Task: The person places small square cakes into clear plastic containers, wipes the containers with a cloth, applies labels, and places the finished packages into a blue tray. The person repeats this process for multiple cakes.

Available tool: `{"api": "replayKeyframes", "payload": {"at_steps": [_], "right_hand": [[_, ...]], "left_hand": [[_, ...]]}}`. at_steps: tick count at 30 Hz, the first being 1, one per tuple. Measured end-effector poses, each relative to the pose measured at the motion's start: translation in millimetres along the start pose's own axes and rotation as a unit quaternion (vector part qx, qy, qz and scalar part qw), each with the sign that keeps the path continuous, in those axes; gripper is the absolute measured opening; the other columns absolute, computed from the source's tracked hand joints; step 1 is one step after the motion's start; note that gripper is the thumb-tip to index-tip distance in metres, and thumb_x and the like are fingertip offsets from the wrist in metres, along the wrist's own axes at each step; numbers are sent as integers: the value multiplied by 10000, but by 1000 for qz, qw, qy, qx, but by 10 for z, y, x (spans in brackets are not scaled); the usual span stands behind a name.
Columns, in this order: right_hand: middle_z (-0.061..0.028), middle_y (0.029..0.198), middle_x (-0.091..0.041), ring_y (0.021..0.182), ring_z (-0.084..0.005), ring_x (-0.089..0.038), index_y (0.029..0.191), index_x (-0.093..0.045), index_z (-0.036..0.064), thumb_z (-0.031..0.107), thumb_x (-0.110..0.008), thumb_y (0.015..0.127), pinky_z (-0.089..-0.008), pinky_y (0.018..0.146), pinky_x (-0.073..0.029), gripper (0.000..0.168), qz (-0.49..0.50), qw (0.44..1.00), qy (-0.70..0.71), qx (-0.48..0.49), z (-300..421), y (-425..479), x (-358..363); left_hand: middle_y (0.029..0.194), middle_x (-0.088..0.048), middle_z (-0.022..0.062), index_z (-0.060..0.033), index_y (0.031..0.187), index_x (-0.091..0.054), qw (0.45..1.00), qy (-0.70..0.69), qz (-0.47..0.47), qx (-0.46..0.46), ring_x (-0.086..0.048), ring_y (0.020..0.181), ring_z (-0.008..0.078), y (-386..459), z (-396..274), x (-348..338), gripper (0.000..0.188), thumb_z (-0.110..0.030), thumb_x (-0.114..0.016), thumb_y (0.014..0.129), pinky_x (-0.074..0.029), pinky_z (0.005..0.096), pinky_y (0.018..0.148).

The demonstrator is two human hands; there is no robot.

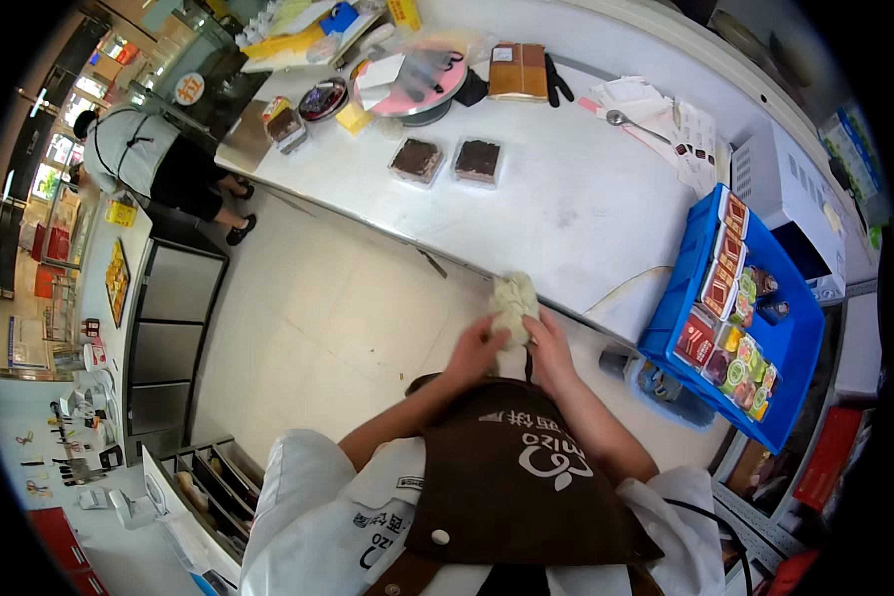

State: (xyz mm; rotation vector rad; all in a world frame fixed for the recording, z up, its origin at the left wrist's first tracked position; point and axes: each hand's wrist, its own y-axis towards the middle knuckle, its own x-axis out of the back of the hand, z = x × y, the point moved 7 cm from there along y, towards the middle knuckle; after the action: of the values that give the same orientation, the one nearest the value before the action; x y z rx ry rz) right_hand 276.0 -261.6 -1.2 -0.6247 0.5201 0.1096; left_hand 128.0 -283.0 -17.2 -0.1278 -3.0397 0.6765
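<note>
A crumpled pale cloth (515,302) is held between my left hand (480,346) and my right hand (549,344), just off the near edge of the white worktop (559,231). Farther in on that worktop, two clear boxes of chocolate-topped cake, a left one (416,160) and a right one (477,161), stand side by side. A third cake box (286,130) stands farther left, near a dark round container (323,99). At the back, a pink turntable (410,83) bears a white box and dark gloves.
A blue crate (797,365) of packaged desserts is at the right, beside a white appliance (778,194). A metal spoon (637,125) lies by papers. A brown package (518,71) and black glove (557,82) lie at the back. A co-worker (149,156) bends over the left counter.
</note>
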Motion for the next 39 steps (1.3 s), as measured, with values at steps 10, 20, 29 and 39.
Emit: {"api": "replayKeyframes", "payload": {"at_steps": [10,20,29,39], "right_hand": [[-162,1342,-575,1265,-314,-573,1440,-541,56,175,-746,936,-385,1081,-453,557,47,926,-362,95,72,669,-343],[-54,1475,-543,1317,-300,-535,1405,-593,193,112,-569,930,-454,1072,-442,482,107,538,-726,416,-567,2356,-1513],[-217,1311,-646,1220,-444,-588,1297,-670,80,-29,-602,839,-526,1061,-457,476,-89,667,-708,213,461,739,940],[-278,1565,-399,1399,-470,-465,1540,-439,88,-9,-669,813,-473,1155,-423,769,-247,655,-700,142,1124,1884,96]], "left_hand": [[1086,-717,113,4,1348,-560,986,100,-10,130,-682,876,172,413,50,887,501,-378,-642,1034,-564,351,751],[1143,-737,116,10,1342,-602,945,148,-173,236,-693,895,168,-95,582,2451,462,-322,-631,1021,-533,309,770],[1179,-735,243,41,1258,-691,909,264,82,311,-670,1167,370,-380,1846,2973,646,-535,-515,1026,-522,410,1005],[939,-794,123,-3,1033,-750,854,152,2,498,-714,782,226,1026,1450,5186,636,-611,-572,981,-548,396,693]]}}
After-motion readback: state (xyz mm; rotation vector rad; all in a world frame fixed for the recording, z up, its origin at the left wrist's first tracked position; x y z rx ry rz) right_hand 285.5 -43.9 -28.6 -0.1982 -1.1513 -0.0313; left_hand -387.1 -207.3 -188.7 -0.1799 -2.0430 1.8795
